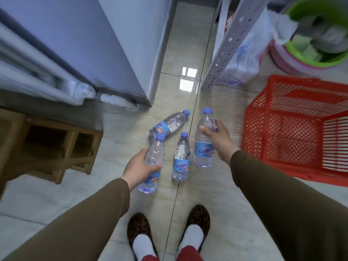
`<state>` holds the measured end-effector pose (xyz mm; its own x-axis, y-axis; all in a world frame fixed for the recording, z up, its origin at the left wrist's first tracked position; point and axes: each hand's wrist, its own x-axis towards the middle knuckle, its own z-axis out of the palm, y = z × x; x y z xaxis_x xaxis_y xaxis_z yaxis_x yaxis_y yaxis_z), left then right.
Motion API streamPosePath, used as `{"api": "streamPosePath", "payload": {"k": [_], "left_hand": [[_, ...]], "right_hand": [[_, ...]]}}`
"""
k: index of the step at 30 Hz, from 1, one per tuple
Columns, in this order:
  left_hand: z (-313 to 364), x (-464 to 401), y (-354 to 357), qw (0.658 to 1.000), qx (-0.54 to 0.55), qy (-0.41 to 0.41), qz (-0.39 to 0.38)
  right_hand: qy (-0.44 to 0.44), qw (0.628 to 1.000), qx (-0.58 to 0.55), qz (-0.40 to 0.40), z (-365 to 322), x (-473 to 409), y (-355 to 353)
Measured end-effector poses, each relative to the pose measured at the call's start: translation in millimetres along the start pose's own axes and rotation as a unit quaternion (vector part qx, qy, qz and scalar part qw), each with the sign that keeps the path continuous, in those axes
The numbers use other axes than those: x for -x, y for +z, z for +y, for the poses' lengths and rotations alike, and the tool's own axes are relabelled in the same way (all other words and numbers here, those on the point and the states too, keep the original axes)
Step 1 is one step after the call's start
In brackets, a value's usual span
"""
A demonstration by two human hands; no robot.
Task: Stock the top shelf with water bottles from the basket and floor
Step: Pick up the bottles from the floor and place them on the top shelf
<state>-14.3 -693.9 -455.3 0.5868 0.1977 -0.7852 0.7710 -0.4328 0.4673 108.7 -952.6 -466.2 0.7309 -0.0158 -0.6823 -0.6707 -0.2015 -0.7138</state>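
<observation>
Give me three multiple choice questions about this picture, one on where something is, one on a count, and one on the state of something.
1. Where is the red basket?
A. to the person's right, on the floor
B. on the wooden stool
C. between the feet

2. How many water bottles are in view?
A. two
B. four
C. six

3. What is the left hand doing?
A. resting open on the floor
B. gripping a bottle
C. holding the basket

Answers:
1. A: the basket sits on the tiles at the right, beside the right hand.
2. B: one left-hand bottle, one right-hand bottle, a middle bottle and a far bottle lying on the floor.
3. B: its fingers wrap around a bottle's body.
</observation>
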Motion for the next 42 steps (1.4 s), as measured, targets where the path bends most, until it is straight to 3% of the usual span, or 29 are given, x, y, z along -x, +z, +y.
{"api": "streamPosePath", "payload": {"k": [9, 19, 25, 32, 42], "left_hand": [[135, 199, -78, 0.992, 0.091, 0.092, -0.011], [336, 414, -156, 0.952, 0.164, 0.253, -0.043], [423, 505, -170, 0.915, 0.148, 0.372, -0.048], [514, 580, -145, 0.878, 0.132, 0.455, -0.075], [672, 648, -40, 0.832, 0.154, 0.529, -0.065]], "right_hand": [[-0.077, 0.992, -0.104, -0.016, -218, 195, -61], [-0.231, 0.966, -0.119, 0.001, -453, 409, -166], [-0.324, 0.936, -0.127, 0.058, -521, 500, -234], [-0.397, 0.898, -0.135, 0.131, -575, 579, -320], [-0.455, 0.876, -0.086, 0.133, -623, 586, -501]]}}
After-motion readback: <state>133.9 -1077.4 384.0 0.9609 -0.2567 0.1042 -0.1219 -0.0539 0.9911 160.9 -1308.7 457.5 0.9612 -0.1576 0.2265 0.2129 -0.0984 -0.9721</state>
